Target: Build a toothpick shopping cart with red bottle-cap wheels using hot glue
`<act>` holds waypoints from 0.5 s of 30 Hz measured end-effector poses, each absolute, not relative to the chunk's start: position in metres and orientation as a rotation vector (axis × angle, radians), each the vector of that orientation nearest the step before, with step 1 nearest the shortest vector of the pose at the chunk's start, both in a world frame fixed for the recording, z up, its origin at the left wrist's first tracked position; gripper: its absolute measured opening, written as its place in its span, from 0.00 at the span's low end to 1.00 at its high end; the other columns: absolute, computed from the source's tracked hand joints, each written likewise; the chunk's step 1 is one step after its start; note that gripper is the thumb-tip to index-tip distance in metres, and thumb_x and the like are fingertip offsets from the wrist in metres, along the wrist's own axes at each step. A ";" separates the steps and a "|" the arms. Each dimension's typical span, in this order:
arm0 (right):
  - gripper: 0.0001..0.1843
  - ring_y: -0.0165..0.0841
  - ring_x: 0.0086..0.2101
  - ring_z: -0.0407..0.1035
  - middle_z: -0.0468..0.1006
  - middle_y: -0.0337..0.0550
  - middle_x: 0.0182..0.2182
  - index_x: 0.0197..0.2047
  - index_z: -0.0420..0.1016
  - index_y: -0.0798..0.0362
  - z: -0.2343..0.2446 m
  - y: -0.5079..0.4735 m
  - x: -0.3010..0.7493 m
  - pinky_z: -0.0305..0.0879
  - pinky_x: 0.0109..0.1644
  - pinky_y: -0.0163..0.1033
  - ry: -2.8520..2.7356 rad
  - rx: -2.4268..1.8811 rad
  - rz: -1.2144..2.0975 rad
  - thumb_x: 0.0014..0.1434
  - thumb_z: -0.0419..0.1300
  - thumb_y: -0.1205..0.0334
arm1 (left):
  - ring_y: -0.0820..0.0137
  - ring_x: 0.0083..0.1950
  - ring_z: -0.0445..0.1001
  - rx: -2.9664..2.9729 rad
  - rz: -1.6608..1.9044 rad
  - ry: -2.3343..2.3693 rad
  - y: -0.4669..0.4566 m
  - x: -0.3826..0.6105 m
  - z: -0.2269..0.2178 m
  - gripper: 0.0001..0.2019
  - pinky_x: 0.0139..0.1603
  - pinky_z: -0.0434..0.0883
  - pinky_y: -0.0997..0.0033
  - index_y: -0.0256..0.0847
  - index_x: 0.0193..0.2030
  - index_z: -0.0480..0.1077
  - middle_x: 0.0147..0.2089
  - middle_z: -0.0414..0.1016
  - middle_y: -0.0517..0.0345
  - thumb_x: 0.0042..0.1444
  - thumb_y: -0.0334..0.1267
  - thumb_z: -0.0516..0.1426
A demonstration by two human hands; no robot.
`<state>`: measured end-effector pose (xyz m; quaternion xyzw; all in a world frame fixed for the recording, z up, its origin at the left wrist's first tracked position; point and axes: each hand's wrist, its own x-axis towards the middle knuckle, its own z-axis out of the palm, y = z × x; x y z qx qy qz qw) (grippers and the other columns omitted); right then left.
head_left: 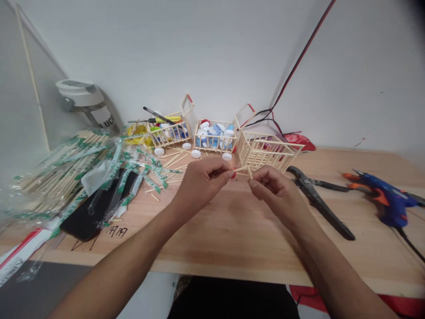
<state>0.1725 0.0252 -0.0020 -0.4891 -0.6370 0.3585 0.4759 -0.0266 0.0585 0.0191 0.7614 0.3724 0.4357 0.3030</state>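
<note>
My left hand (199, 184) pinches a thin wooden stick (239, 169) between thumb and fingertips, above the wooden table top (229, 239). My right hand (275, 192) pinches a short wooden stick (249, 173) whose top meets the first stick's far end. Just behind my hands stands a small cage of glued wooden sticks (267, 151), with no wheels visible. A small red piece (233, 175) shows beneath my left fingertips. Several loose sticks (172, 159) lie on the table beyond my left hand.
Two wooden carts on white bottle-cap wheels, one (215, 137) holding bottle caps, stand at the back. Black shears (314, 195) and a blue glue gun (388, 199) lie right. A plastic-wrapped stick bundle (63, 177), black phone (88, 208) and bottle (83, 99) sit left.
</note>
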 end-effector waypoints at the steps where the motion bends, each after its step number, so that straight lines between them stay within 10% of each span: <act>1: 0.12 0.28 0.23 0.59 0.65 0.34 0.23 0.30 0.69 0.48 -0.002 0.025 0.172 0.54 0.26 0.36 -1.559 -1.196 0.880 0.58 0.63 0.52 | 0.75 0.30 0.67 2.025 1.151 0.989 0.059 -0.027 0.019 0.06 0.32 0.62 0.74 0.39 0.31 0.76 0.28 0.74 0.61 0.57 0.33 0.59; 15: 0.10 0.27 0.24 0.58 0.65 0.34 0.24 0.30 0.68 0.49 -0.004 0.026 0.171 0.54 0.27 0.36 -1.566 -1.168 0.902 0.60 0.63 0.56 | 0.76 0.30 0.67 2.065 1.151 0.993 0.058 -0.027 0.021 0.05 0.33 0.63 0.74 0.39 0.30 0.76 0.28 0.74 0.62 0.56 0.30 0.60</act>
